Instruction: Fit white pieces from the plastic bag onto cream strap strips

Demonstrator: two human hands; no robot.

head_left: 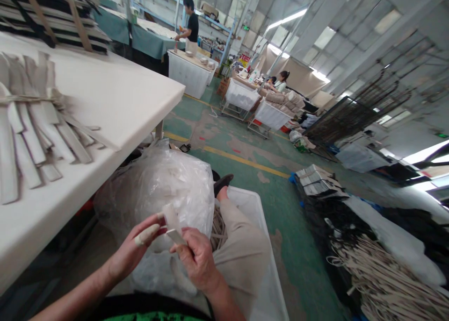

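My left hand (135,248) and my right hand (197,258) are together over my lap and hold a small pale strip piece (172,224) between their fingertips. A pale wrap covers my left thumb. Just behind the hands bulges a clear plastic bag (164,181) with more pale pieces in it. My bent knee in beige trousers (242,241) sits to the right of the hands.
A white work table (115,101) on the left carries a tied bundle of pale strips (31,124). A white plastic bin (270,288) stands by my leg. Piles of strips (382,274) and stacked sheets (315,181) lie on the green floor at right. Other people work at far tables.
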